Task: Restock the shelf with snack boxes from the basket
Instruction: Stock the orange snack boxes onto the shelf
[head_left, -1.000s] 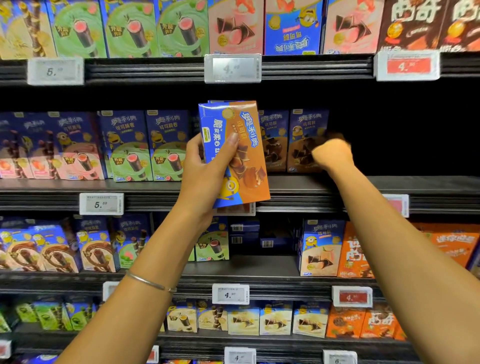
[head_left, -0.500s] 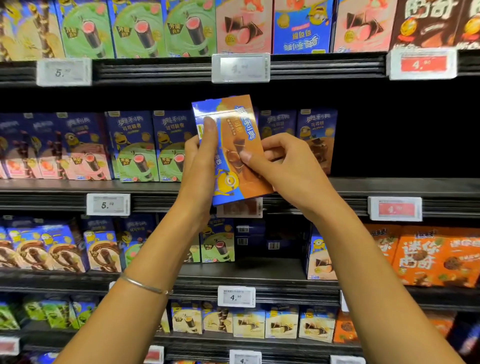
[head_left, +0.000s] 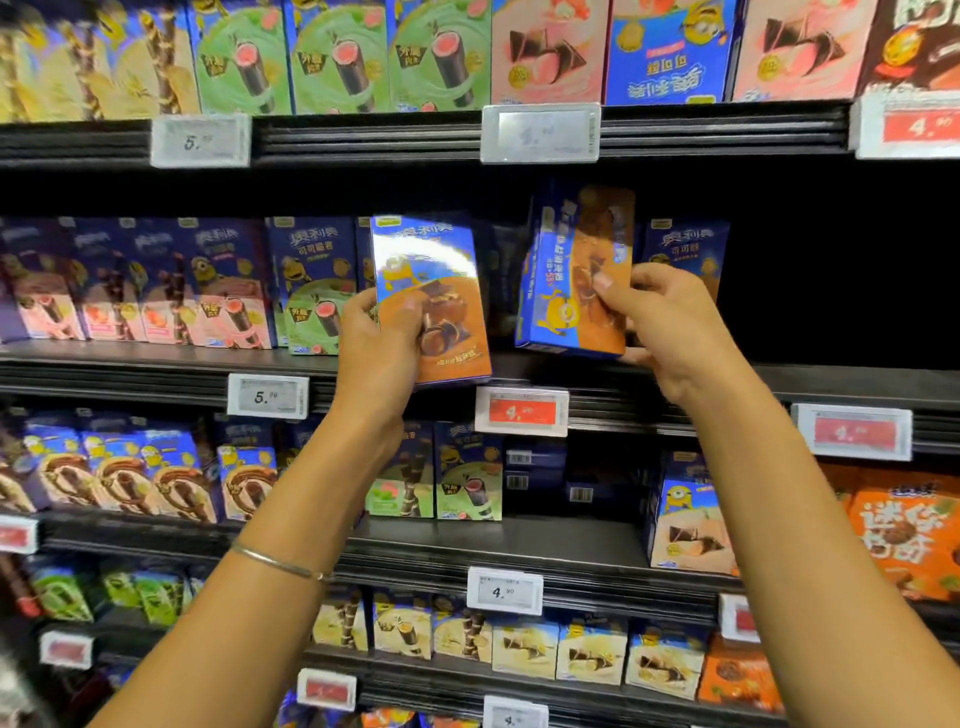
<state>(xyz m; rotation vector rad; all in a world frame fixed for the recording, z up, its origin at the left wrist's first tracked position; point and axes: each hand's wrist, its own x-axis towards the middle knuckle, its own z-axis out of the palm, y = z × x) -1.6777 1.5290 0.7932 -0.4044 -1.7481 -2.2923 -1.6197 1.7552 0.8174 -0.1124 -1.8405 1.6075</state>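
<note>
In the head view, two blue-and-orange boxes are counted, one to each hand, both raised at the second shelf (head_left: 810, 382). The left box (head_left: 431, 296) is held upright in front of the shelf edge, gripped low on its left side by the left hand (head_left: 382, 353), thumb laid across the front. The right box (head_left: 576, 275), print upside down and slightly tilted, is pinched at its right edge by the right hand (head_left: 670, 327), just above the shelf lip; contact cannot be told. One thin bracelet (head_left: 280, 564) is worn on the left wrist.

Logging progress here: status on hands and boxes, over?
Left hand grips one blue-and-orange snack box. Right hand holds a second box, tilted, at the middle shelf. Shelved box just behind it.
</note>
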